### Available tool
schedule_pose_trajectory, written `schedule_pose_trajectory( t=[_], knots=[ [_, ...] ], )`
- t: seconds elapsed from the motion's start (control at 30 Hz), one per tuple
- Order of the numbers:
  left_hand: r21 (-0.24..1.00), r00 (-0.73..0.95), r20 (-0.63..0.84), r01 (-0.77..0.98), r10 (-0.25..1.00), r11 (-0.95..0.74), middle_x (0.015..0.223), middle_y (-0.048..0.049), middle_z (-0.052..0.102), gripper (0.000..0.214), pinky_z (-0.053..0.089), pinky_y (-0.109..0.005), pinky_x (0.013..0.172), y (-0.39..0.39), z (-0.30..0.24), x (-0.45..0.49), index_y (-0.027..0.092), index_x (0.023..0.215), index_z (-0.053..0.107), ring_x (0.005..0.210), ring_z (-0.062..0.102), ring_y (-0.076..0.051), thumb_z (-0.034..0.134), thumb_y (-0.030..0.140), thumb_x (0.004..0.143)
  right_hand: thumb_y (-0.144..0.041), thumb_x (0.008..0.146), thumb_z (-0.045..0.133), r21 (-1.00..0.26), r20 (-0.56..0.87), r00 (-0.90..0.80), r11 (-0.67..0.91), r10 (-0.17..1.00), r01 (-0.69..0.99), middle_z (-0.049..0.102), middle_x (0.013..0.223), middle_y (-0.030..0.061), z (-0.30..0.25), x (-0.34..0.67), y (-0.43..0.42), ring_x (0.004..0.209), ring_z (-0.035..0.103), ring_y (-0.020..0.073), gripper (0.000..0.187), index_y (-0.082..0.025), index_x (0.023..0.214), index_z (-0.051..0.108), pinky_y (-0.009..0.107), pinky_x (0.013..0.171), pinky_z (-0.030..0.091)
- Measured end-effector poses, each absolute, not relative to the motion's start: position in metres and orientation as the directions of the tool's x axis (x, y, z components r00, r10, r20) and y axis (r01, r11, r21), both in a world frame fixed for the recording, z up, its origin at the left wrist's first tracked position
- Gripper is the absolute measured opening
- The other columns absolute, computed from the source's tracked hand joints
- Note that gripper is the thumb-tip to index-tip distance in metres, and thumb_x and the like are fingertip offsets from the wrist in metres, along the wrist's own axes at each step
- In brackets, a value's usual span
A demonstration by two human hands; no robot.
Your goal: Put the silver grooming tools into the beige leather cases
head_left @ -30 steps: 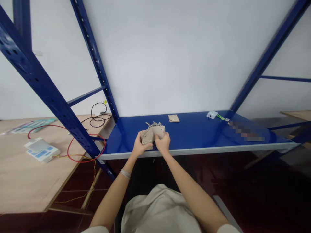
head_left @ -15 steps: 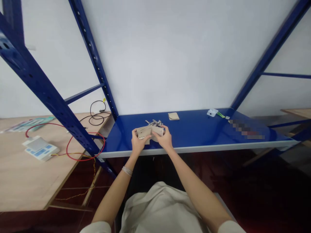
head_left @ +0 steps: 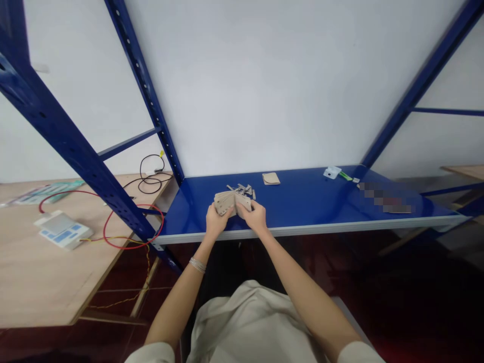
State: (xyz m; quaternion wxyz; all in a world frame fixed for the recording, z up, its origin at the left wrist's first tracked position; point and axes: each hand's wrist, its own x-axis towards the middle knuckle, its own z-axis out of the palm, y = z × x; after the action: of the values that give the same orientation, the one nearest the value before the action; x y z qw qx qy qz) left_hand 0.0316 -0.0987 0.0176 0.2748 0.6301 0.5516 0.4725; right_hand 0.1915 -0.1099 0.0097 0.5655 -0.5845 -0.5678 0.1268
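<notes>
Between my two hands, just above the front edge of the blue shelf, is a stack of beige cards [head_left: 226, 201], spread apart in the middle. My left hand [head_left: 215, 221] is closed around the left part, thumb on the near face. The right part, a smaller bunch of cards [head_left: 244, 202], sits in my closed right hand [head_left: 256, 217]. Right behind the cards lies a loose pile of small grey strips [head_left: 245, 190], partly hidden by them. Farther back, a flat beige pouch-like piece [head_left: 271, 178] rests by itself on the shelf.
The blue shelf [head_left: 302, 201] has upright posts at both ends. On its right lie a white packet [head_left: 331, 173], a green item [head_left: 345, 176] and a blurred-out flat thing [head_left: 385, 197]. To the left, a wooden table [head_left: 34, 272] bears a white device [head_left: 63, 229] with red and yellow cables.
The cards in my hands have shifted and spread a little differently, showing more of the grey strips behind. Both hands keep their hold in nearly the same place.
</notes>
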Motion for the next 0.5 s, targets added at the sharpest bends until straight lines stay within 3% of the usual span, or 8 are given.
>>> schedule_pose_trajectory(
  t=[0.1,0.23,0.33,0.5],
  knots=[
    [0.889,0.021,0.342,0.316,0.939,-0.331,0.112,-0.0121,0.069,0.061,0.048,-0.043,0.095,-0.0942,0.0154,0.0261,0.017,0.113,0.063,0.105,0.064,-0.029,0.082,0.044,0.062,-0.049,0.07,0.072,-0.888,0.371,0.248,0.263,0.895,0.378,0.075,0.083,0.0077,0.0059,0.195,-0.1076,0.078,0.067,0.0246,0.038,-0.015,0.087,0.073,0.031,0.071,0.05],
    [0.894,0.094,0.413,0.148,0.906,-0.423,0.12,-0.0128,0.067,0.063,0.046,-0.043,0.101,-0.0942,0.0154,0.0278,0.016,0.12,0.06,0.112,0.063,-0.026,0.081,0.039,0.065,-0.049,0.069,0.073,-0.906,0.336,0.221,0.25,0.916,0.34,0.075,0.092,0.012,0.0026,0.1958,-0.1068,0.086,0.069,0.0282,0.044,-0.013,0.094,0.074,0.036,0.078,0.051],
    [0.889,0.099,0.439,0.096,0.893,-0.447,0.122,-0.0141,0.066,0.064,0.047,-0.042,0.102,-0.097,0.018,0.029,0.014,0.122,0.059,0.113,0.063,-0.026,0.081,0.037,0.066,-0.049,0.07,0.071,-0.892,0.367,0.233,0.269,0.901,0.362,0.075,0.089,0.0113,0.003,0.1959,-0.1086,0.085,0.068,0.0275,0.042,-0.014,0.092,0.074,0.035,0.077,0.051],
    [0.906,0.123,0.376,0.16,0.919,-0.392,0.114,-0.0118,0.071,0.052,0.049,-0.043,0.1,-0.101,0.019,0.0276,0.014,0.11,0.07,0.11,0.065,-0.029,0.081,0.037,0.065,-0.048,0.076,0.067,-0.862,0.42,0.204,0.318,0.884,0.396,0.073,0.076,0.0062,0.0063,0.1978,-0.1124,0.074,0.065,0.0231,0.033,-0.016,0.078,0.073,0.031,0.071,0.05]
  ],
)
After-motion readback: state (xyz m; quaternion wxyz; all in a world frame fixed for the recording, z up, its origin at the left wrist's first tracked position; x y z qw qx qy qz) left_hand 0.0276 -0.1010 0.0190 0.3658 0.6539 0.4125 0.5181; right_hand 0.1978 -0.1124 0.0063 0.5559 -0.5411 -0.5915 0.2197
